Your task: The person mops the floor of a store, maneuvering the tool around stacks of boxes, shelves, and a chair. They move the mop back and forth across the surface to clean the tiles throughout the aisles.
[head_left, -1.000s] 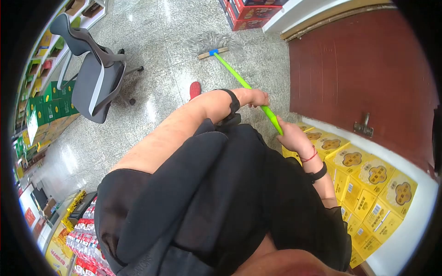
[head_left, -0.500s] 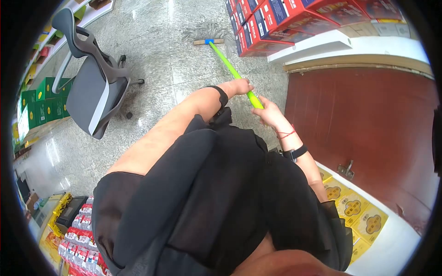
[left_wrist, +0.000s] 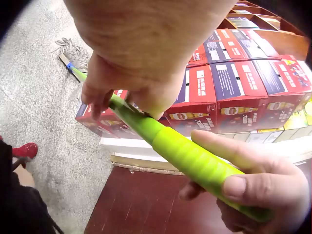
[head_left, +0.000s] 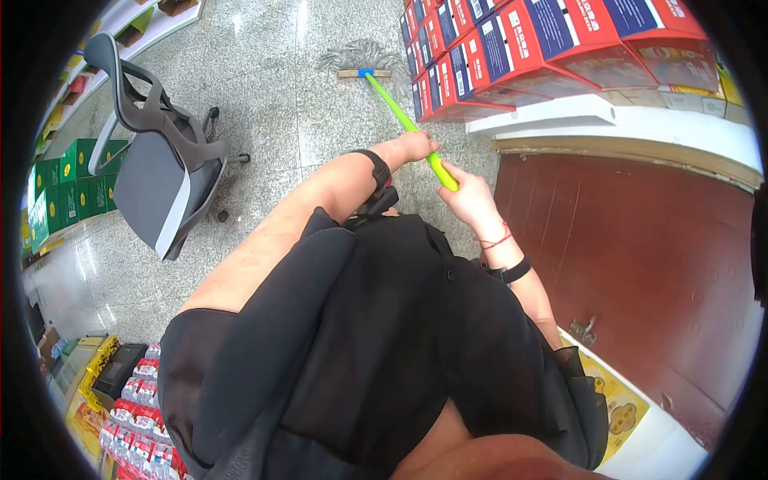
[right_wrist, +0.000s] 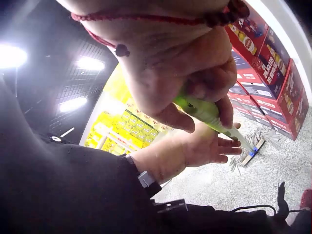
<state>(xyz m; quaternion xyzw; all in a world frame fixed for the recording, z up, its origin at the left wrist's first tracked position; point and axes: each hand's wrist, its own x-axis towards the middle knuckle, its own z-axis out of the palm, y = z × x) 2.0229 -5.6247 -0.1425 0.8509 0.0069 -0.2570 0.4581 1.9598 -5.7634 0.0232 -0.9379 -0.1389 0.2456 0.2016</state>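
A mop with a bright green handle (head_left: 400, 110) slants away from me, its grey string head (head_left: 364, 56) spread on the floor. A blue clamp (head_left: 366, 73) joins handle and wooden bar. My left hand (head_left: 416, 146) holds the handle farther down, fingers around it. Near the top end, my right hand (head_left: 470, 200) grips the ribbed light-green part, thumb along it, as the left wrist view shows. In the right wrist view, the right hand (right_wrist: 183, 73) wraps the handle close up, with the left hand (right_wrist: 197, 146) beyond it.
Stacked red boxes (head_left: 512, 60) stand right of the mop head, beside a white ledge (head_left: 544, 120). A brown-red door (head_left: 624, 240) lies to the right. An office chair (head_left: 164, 172) stands left, green boxes (head_left: 84, 180) behind it. Packs of bottles (head_left: 140, 416) sit lower left.
My view has turned, bringing more red boxes in and moving the yellow boxes mostly out. Both hands and the mop sit farther left in view; both hands keep hold of the handle.
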